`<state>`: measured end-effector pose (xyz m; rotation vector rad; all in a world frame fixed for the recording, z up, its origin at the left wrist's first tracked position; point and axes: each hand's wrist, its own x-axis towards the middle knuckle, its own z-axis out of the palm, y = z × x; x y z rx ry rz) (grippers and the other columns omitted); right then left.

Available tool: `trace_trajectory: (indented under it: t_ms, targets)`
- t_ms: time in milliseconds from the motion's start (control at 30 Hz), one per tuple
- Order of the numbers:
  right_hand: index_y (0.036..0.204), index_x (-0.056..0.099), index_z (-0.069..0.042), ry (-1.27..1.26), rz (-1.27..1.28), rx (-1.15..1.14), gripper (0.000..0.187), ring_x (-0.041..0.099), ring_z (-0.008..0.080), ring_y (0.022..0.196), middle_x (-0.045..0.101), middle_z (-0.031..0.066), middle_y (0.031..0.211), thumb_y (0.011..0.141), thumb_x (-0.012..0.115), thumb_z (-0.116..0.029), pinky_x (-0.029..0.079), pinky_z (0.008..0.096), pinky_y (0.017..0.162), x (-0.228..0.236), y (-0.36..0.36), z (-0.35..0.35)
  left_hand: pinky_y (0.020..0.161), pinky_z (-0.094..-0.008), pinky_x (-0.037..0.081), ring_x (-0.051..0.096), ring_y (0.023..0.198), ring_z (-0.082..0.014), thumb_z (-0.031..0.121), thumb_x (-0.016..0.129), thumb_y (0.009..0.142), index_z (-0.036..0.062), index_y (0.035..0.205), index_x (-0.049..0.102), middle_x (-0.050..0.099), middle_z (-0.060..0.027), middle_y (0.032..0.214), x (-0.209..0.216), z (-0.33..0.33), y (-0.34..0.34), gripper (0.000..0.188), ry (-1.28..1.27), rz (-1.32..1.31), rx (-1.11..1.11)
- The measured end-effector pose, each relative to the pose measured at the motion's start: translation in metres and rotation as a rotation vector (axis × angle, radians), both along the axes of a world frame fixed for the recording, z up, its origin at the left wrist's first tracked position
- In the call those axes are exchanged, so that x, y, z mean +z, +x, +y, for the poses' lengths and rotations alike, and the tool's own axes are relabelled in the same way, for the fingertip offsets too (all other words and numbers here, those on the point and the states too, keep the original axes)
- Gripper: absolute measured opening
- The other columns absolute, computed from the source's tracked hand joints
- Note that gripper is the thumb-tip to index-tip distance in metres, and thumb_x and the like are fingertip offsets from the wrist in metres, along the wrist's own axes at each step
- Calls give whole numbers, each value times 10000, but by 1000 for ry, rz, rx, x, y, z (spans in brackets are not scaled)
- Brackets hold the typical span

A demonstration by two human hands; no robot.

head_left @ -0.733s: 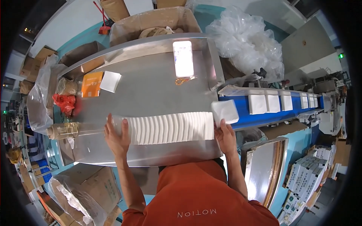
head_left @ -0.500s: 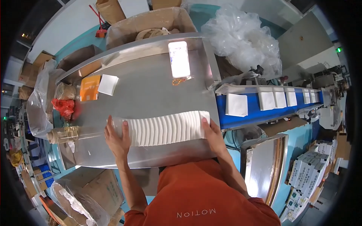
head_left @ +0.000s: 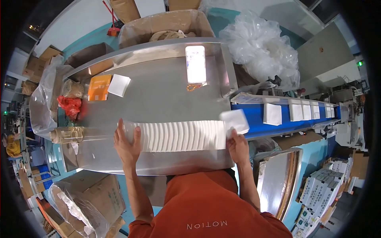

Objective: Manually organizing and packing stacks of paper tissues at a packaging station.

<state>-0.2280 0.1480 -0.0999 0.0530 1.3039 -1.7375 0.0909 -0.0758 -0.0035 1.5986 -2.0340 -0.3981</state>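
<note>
A long row of folded white napkins (head_left: 182, 136) lies across the near part of the metal table, standing close together on edge. My left hand (head_left: 127, 144) is around its left end, thumb against the near corner and fingers behind, where clear plastic shows. Off the row's right end, my right hand (head_left: 239, 150) pinches a single folded white napkin (head_left: 234, 121), slightly blurred, by its near edge. That napkin overlaps the near end of the blue conveyor belt (head_left: 254, 127). Farther along the belt lies another folded white napkin (head_left: 272, 114), with several more behind it.
On the metal table (head_left: 158, 95) lie a phone with a bright screen (head_left: 195, 63), an orange packet (head_left: 99, 87), a white square (head_left: 119, 85), a red plastic bag (head_left: 70, 106) and a clear plastic roll (head_left: 67, 135). Raised metal walls edge the table. Bundled clear plastic (head_left: 262, 47) sits beyond.
My right hand has left the row's right end and moved right, taking a napkin at the belt's near end. Napkins on the belt have shifted right. My left hand stays at the row's left end.
</note>
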Motion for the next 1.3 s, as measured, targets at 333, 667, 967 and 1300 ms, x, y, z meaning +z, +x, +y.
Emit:
trace_trajectory:
  t_ms: [333,667,967,1300]
  targets:
    - [1236,563,47,105,-119,200,444,620,140,902,666,76,1013,988,573,-321,491,273,823,71,39,-49,954,-506,432,542,1130,-451,378,663,895,-25,1375,450,557,-290,1233,-8,5,-2,662,-69,16,-18]
    - [1230,559,21,342,525,306,483,585,153,946,642,79,1052,984,582,-394,486,305,852,67,27,-32,917,-490,467,566,1098,-454,331,689,883,-11,1358,472,587,-285,1179,6,11,-14,624,6,51,-65]
    - [1218,559,11,154,-102,272,358,613,139,842,653,65,997,967,587,-243,496,275,754,61,31,-27,907,-491,469,573,1081,-448,320,697,874,-7,1367,463,572,-283,1200,-8,7,-5,637,-59,16,-37]
    - [1247,546,50,382,704,430,578,557,146,948,641,70,1033,976,560,-460,443,282,869,52,42,-37,922,-482,464,566,1101,-439,332,697,871,-11,1375,454,565,-288,1217,10,17,-20,656,64,56,-95]
